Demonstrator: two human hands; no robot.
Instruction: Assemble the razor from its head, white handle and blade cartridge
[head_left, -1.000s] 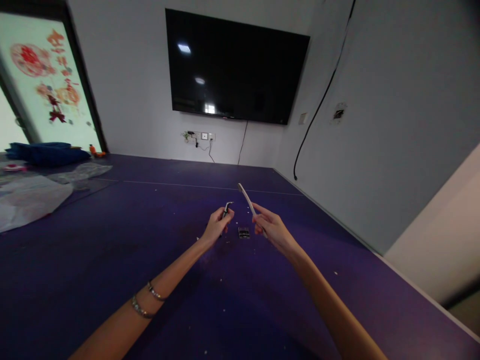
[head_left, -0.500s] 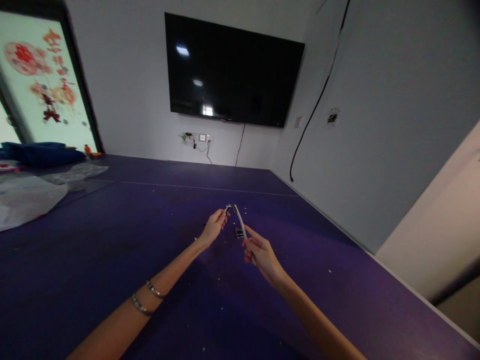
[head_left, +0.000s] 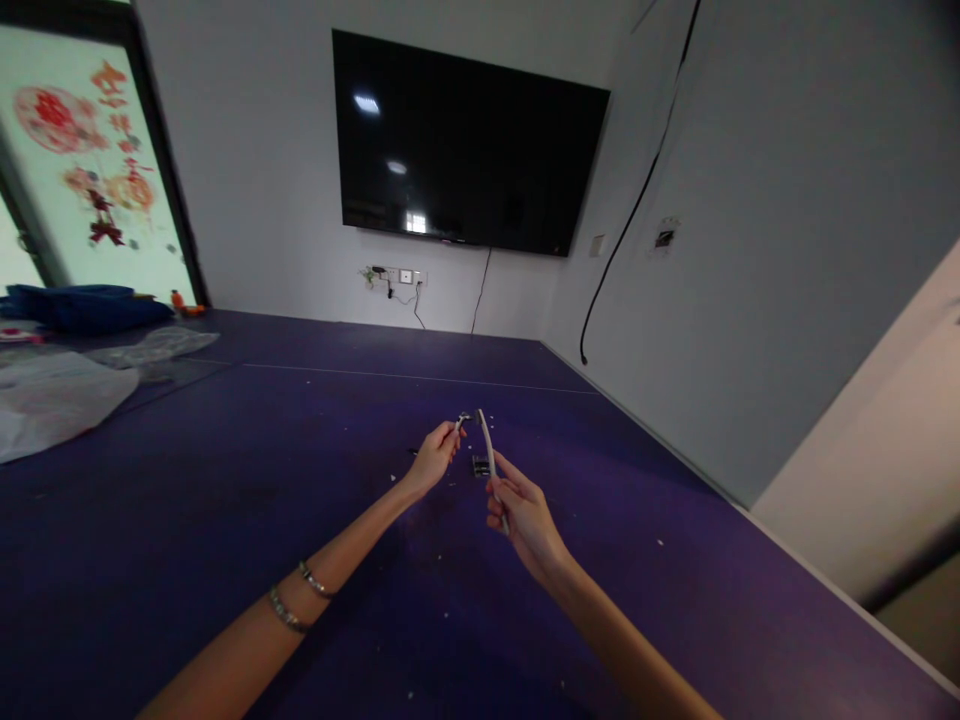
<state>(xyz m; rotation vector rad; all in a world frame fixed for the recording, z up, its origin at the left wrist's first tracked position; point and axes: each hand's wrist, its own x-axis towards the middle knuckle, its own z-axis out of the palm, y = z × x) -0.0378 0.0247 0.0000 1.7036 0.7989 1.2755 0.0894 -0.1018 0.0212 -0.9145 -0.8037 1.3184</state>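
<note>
My left hand (head_left: 439, 458) is closed round the handle of a small razor (head_left: 462, 417), its silvery head pointing up and to the right. In my right hand (head_left: 523, 508) is a slim, pale toothbrush (head_left: 487, 440), gripped by its lower handle and held upright with a slight curve. The brush's dark bristles face the razor head, very near it; whether they touch I cannot tell. Below the two heads, a small dark case (head_left: 481, 466) with light parts lies on the purple surface (head_left: 337, 560), just left of the right hand's fingers.
White specks are scattered over the purple surface. At the far left lie a clear plastic sheet (head_left: 64, 400), a dark blue cloth bundle (head_left: 82, 307) and a small orange bottle (head_left: 177, 299). A black cable (head_left: 634, 215) hangs down the right wall; a television (head_left: 472, 145) is mounted ahead.
The razor and my left hand have shifted slightly to the right. The toothbrush has tilted more upright, its head moving a little right. Both hands keep their hold.
</note>
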